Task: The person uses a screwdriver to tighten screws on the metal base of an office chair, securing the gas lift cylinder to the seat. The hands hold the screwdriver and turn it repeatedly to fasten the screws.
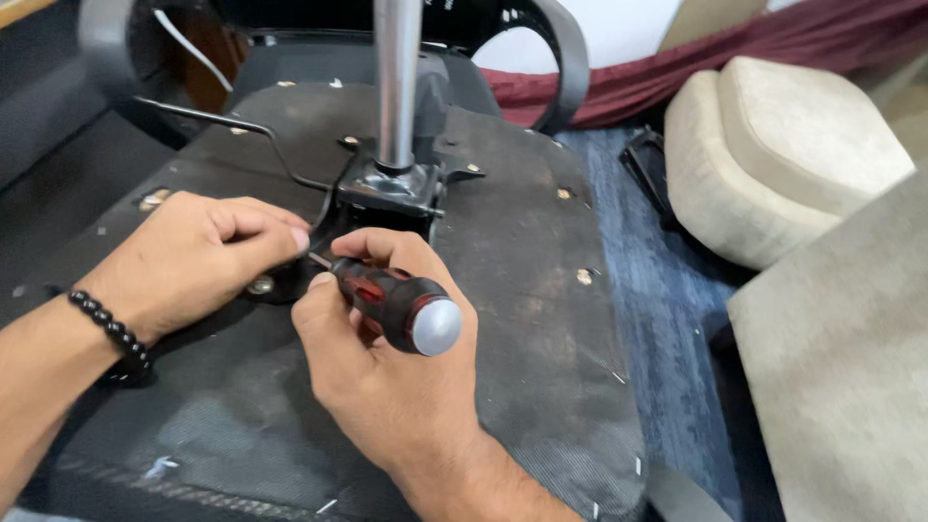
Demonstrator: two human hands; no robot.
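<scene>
An upturned office chair seat lies before me, its dark fabric underside facing up. A black metal mechanism plate with a chrome gas-lift column is fixed at its centre. My right hand grips a red-and-black screwdriver with a grey cap, its tip pointing left toward the plate's edge. My left hand, with a black bead bracelet on the wrist, pinches at the screwdriver tip beside a brass screw.
A thin metal lever runs from the mechanism to the left. Black armrests curve behind. Beige cushions and a beige panel lie right on blue carpet; maroon cloth behind.
</scene>
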